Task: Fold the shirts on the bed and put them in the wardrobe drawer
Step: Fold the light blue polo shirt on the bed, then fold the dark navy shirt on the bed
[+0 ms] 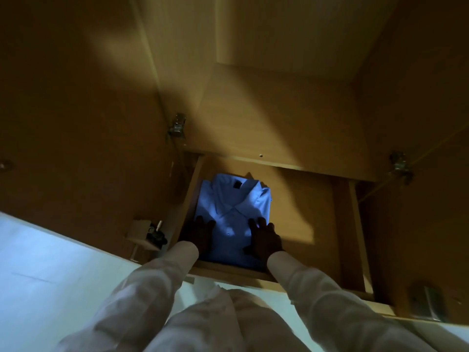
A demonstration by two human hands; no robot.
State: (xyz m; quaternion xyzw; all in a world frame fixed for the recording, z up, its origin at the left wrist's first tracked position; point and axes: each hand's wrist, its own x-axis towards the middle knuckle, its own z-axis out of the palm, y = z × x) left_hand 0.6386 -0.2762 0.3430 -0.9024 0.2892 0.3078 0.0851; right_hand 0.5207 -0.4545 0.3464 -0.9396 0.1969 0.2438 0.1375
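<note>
1. A folded blue dress shirt (pixel 236 207) lies in the open wardrobe drawer (pixel 304 212). It sits in the drawer's left part, close against the left wall.
2. The shirt's collar points to the far end of the drawer, and a small dark label (pixel 237 184) shows inside the neck. The button placket runs down the middle toward the person.
3. The left hand (pixel 201 235) rests palm down on the near left part of the shirt. Its fingers are spread and point away from the person.
4. The right hand (pixel 264 240) rests the same way on the near right part, with the thumb out to the side.
5. Both hands are in deep shadow. Their fingers look straight and flat on the cloth, gripping nothing, though the fingertips are hard to make out.
6. Pale long sleeves (pixel 317 288) cover both arms, which reach over the drawer's front edge.
7. The right part of the drawer shows bare wooden floor, partly lit by a slanting band of light.
8. The wardrobe doors stand open on each side. There is a metal hinge (pixel 177 125) on the left and another hinge (pixel 399 166) on the right.
9. A metal handle (pixel 431 304) sits on the wood at lower right.
10. Pale floor (pixel 50 262) fills the lower left. Beside the drawer's left side is a small bracket with dark objects (pixel 147 233) that are too dim to identify.
</note>
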